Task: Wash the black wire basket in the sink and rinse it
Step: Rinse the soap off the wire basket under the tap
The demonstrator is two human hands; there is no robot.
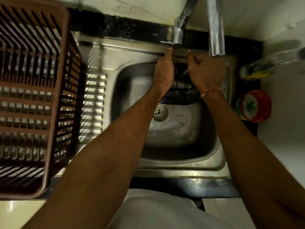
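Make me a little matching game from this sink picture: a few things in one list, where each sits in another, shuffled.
Things:
1. black wire basket
2. brown plastic rack
3. red-lidded tub
4. drain

Places:
A. on the counter right of the sink
B. in the basin floor, below the basket
C. held between the left hand and right hand
D. on the draining board, left of the basin

Pairs: 1-C, 2-D, 3-A, 4-B

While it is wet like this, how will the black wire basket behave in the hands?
The black wire basket is open mesh, so probably light and fairly stiff. Thin wet wires may slip or press into fingers. Both the left hand and right hand grip it, which should limit swinging.
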